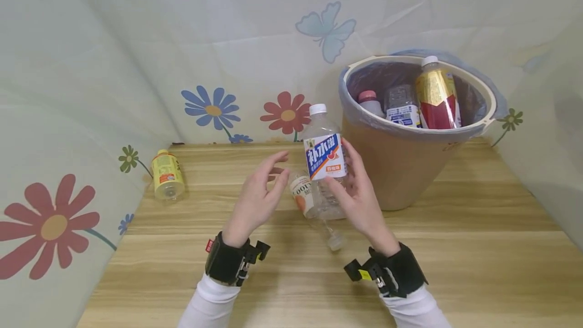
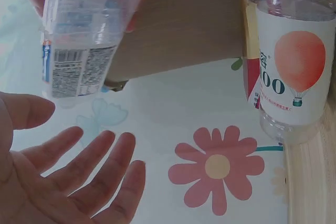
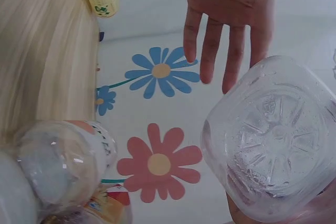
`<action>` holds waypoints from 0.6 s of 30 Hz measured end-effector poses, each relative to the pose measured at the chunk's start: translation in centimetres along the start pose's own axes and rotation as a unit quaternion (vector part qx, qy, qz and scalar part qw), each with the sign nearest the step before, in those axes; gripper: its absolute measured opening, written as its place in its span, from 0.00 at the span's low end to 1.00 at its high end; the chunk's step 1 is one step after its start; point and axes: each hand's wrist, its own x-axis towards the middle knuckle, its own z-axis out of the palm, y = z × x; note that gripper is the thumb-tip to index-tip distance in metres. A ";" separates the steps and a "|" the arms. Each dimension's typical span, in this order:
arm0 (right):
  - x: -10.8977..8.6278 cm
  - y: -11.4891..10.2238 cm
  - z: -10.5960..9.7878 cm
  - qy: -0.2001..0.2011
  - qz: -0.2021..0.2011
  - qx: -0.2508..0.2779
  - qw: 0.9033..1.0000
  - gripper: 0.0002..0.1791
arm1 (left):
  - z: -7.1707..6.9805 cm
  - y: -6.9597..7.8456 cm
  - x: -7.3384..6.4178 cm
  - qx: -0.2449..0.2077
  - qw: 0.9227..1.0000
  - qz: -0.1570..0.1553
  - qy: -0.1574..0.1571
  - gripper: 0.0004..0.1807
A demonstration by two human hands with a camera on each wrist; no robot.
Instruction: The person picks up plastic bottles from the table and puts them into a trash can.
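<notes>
My right hand [image 1: 364, 206] holds a clear plastic bottle [image 1: 324, 158] upright above the table, thumb on the front of its white, blue and orange label, fingers behind. A white cap tops it, and its ribbed square base [image 3: 275, 140] faces the right wrist view. Left of the bottle is my left hand [image 1: 257, 199], apart from it, fingers spread and holding nothing in the left wrist view. Beneath the held bottle, a clear bottle with a balloon label [image 2: 299, 72] lies on the table, partly hidden in the head view. Beside it shows a red-and-gold labelled bottle [image 2: 252, 51].
A tan bin [image 1: 387, 166] with a bluish liner stands at the back right. Inside are a pink-capped bottle [image 1: 370, 103], a clear bottle [image 1: 402, 105] and a gold-and-red bottle [image 1: 438, 95]. A yellow-labelled bottle [image 1: 167, 173] sits at the table's left edge. Flowered cloth hangs behind.
</notes>
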 end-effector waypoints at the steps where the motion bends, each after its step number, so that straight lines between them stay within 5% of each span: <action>1: 0.1 -0.2 -0.2 0.001 -0.003 0.000 1.000 0.40 | 0.1 0.0 0.0 0.001 1.000 0.002 0.008 0.22; 11: 3.2 -4.8 -2.0 0.001 -0.067 0.004 0.998 0.40 | 1.8 1.0 1.0 0.015 0.996 0.080 0.045 0.22; 18: 6.2 -9.0 -4.5 0.077 -0.124 0.004 0.989 0.38 | 3.1 2.3 1.8 0.020 0.992 0.114 0.049 0.22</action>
